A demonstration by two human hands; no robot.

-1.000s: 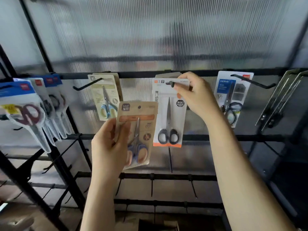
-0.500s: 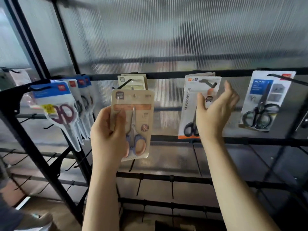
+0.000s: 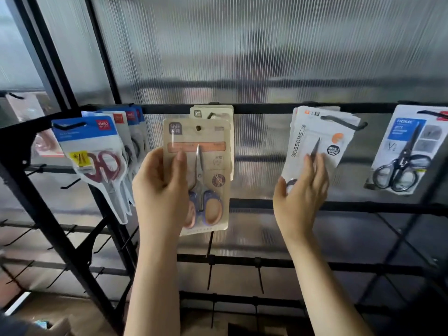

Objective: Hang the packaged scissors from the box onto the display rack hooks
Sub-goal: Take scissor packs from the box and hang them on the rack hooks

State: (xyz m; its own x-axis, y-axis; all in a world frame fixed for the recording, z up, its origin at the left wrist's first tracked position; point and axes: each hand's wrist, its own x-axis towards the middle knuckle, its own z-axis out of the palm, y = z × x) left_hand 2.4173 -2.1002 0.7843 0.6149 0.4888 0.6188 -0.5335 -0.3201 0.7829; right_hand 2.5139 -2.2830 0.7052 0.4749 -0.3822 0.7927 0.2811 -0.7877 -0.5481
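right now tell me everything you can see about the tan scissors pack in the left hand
The tan scissors pack is a beige card under a clear blister, held upright and facing the camera. It has a grey logo square at top left, a small hang hole at top centre and an orange band across it. Inside, small scissors point blades up, with purple handles lined in peach. The left hand grips its left edge, thumb on the front. It is held in front of matching packs on a hook, not yet hung.

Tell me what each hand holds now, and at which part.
The left hand holds a beige scissors pack by its lower left edge. The right hand holds nothing; its straight fingers touch the hanging white pack.
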